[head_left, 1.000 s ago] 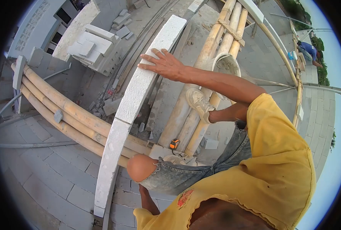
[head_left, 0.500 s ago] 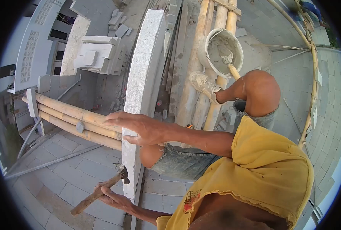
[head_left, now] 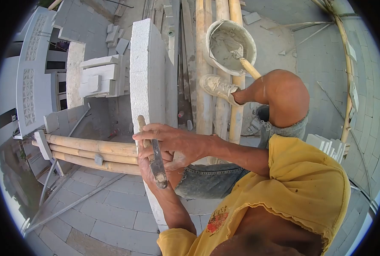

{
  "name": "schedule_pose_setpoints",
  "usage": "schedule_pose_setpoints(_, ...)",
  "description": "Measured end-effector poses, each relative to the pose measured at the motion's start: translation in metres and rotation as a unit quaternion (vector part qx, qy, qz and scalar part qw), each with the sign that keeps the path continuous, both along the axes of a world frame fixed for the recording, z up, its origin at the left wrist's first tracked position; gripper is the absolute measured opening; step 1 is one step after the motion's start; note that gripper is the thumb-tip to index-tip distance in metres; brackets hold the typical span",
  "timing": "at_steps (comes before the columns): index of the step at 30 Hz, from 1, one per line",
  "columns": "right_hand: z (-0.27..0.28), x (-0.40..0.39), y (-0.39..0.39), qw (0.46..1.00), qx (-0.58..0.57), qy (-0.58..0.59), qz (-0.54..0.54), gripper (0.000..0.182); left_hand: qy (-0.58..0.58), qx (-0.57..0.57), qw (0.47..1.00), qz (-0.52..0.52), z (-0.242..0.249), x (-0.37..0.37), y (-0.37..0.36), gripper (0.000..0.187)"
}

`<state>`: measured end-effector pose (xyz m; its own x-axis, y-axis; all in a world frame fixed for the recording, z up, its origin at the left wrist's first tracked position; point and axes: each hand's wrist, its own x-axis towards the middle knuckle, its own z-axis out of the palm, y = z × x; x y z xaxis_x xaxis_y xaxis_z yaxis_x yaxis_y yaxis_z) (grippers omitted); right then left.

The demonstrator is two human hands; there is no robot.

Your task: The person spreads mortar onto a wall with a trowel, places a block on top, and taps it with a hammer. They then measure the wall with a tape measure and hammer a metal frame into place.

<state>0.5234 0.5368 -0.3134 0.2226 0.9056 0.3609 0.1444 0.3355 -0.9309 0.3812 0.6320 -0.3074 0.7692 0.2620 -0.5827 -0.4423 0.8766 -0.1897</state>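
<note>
A claw hammer (head_left: 158, 160) with a wooden handle is held above the white block wall (head_left: 140, 64); its metal head points toward my body. My left hand (head_left: 146, 164) comes up from below and grips the hammer. My right hand (head_left: 177, 143) reaches in from the right, its fingers closed across the handle close to the left hand. The two hands overlap, so some of the left fingers are hidden. The wall's narrow top runs away from me under the hands.
A bucket (head_left: 211, 55) of wet mortar stands on bamboo poles (head_left: 222, 106), a wooden-handled tool (head_left: 249, 68) in it. My bent knee (head_left: 288, 98) is near it. More bamboo (head_left: 91, 147) meets the wall at left. Blocks (head_left: 100, 79) are stacked beyond.
My left hand has lifted the hammer up and right to meet my right hand. The right hand has left its flat, stretched pose over the wall and closed on the handle. The view has shifted.
</note>
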Motion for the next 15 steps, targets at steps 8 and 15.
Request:
schedule_pose_setpoints(8,-0.029,0.028,-0.01,0.927,-0.131,0.275,-0.218,0.046,0.547,0.717,0.377,-0.211,-0.027,-0.003,0.008,0.064)
schedule_pose_setpoints(15,-0.191,0.022,-0.012,0.722,-0.431,0.513,-0.172,0.033,0.52,0.746,0.18,-0.376,-0.119,-0.037,0.03,0.11)
